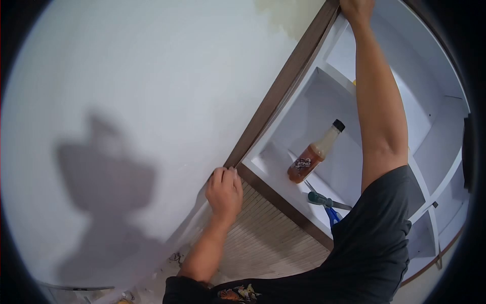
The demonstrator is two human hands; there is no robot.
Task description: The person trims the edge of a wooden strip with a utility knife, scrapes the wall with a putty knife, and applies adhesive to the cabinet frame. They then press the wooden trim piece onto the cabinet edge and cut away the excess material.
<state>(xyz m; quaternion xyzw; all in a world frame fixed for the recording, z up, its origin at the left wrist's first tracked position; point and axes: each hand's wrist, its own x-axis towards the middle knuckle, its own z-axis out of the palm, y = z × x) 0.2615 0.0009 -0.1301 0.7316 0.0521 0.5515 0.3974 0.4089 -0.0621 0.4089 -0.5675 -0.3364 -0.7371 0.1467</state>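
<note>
1. so from my end of the feed, the left hand (pixel 225 195) is at the lower end of the long brown strip (pixel 283 91), fingers together and bent at the corner. can't tell if it's pinching or just pressing.

2. the right hand (pixel 358 10) is way up by the other end, fingers cut off by the frame, so no call on that grip either. my guess is the hands are that far apart to keep both ends lined up along the front edge of the white shelf unit (pixel 295 103).

3. the bottle (pixel 308 161) stands in the open compartment, black cap on, with a green-handled screwdriver (pixel 320 198) lying near its base and a blue-handled tool (pixel 332 215) partly behind the sleeve (pixel 385 207). probably parked there for easy reach (handy little tool shelf, honestly).

4. surface-wise, the compartment is pale inside with a brown lower edge (pixel 283 202), and a ribbed panel (pixel 273 228) sits below.

5. room: big pale wall (pixel 167 66), discoloured patch (pixel 291 17) up top, dark shadow (pixel 109 177) across it. stuff in the bottom corner is too blurry to name.
</note>
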